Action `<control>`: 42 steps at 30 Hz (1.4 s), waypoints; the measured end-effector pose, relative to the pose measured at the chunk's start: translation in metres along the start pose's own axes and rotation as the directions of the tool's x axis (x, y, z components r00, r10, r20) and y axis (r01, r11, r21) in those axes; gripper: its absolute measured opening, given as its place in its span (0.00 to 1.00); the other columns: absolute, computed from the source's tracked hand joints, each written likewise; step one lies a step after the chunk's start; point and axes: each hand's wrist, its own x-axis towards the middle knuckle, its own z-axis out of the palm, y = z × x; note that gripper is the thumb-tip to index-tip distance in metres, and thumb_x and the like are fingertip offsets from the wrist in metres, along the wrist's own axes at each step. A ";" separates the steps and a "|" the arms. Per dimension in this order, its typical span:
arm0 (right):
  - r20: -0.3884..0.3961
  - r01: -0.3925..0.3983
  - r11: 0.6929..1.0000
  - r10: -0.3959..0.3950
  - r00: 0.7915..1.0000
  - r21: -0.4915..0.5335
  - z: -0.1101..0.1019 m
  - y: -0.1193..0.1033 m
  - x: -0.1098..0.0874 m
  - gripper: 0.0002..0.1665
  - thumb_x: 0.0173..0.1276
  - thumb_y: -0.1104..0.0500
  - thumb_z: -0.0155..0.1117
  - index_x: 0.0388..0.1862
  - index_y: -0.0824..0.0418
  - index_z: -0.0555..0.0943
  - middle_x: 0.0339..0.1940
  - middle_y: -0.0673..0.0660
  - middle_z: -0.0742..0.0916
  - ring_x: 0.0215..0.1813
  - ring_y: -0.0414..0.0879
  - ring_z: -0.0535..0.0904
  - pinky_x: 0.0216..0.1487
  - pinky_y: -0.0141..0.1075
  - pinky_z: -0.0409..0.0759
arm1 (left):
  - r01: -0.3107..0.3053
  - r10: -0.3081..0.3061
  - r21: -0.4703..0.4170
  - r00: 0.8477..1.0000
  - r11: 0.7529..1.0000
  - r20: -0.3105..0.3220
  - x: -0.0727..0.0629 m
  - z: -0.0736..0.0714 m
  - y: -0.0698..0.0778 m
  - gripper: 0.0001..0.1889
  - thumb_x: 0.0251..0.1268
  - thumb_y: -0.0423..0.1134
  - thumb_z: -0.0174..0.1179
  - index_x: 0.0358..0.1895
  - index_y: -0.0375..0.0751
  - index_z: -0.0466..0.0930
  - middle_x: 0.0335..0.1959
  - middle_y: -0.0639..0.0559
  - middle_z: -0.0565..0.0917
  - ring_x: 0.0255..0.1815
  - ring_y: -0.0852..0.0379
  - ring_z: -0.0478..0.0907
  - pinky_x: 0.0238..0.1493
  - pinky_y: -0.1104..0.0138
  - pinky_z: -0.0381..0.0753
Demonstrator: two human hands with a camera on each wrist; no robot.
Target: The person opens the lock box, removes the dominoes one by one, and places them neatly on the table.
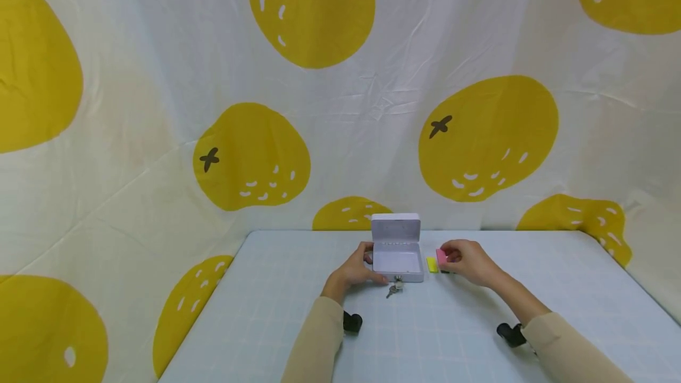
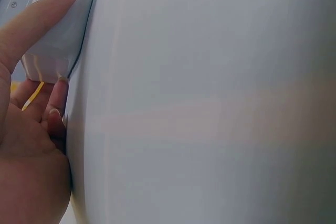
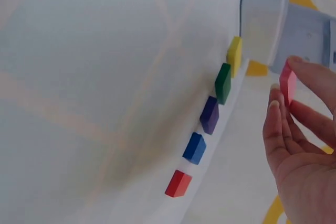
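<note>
A small white metal cash box (image 1: 396, 262) stands with its lid raised, and no contents show inside. My left hand (image 1: 356, 268) grips its left side, thumb along the front and fingers at the side wall. Keys (image 1: 392, 291) hang from the lock at the front. To the right of the box, my right hand (image 1: 470, 262) pinches a thin pink block (image 3: 287, 82) between thumb and fingers, held above the table. A yellow block (image 3: 234, 56) stands nearest the box, followed in a row by green (image 3: 223, 84), purple (image 3: 209, 115), blue (image 3: 195, 148) and red blocks (image 3: 178, 183).
A pale checked cloth covers the table (image 1: 255, 312). Behind it hangs a white curtain (image 1: 362, 152) printed with large yellow fruit. Black wrist-camera mounts show by the left sleeve (image 1: 319, 336) and the right sleeve (image 1: 564, 341).
</note>
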 end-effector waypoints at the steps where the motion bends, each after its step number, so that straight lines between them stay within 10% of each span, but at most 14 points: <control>1: 0.002 -0.003 1.000 0.003 1.000 0.001 -0.001 0.001 -0.001 0.19 0.61 0.62 0.78 0.48 0.70 0.84 0.39 0.56 0.87 0.40 0.48 0.81 0.44 0.41 0.83 | 0.000 0.000 -0.002 1.000 1.000 0.000 0.000 0.000 0.000 0.50 0.42 0.42 0.86 0.70 0.53 0.64 0.50 0.52 0.75 0.51 0.51 0.71 0.57 0.55 0.69; 42: 0.038 -0.110 0.989 0.115 0.993 -0.101 -0.049 0.052 -0.036 0.27 0.65 0.64 0.74 0.59 0.76 0.78 0.43 0.61 0.85 0.43 0.52 0.78 0.46 0.42 0.84 | 0.031 -0.031 0.002 0.999 1.000 0.021 0.004 -0.001 0.000 0.50 0.43 0.42 0.85 0.71 0.54 0.63 0.53 0.53 0.75 0.52 0.51 0.71 0.58 0.55 0.69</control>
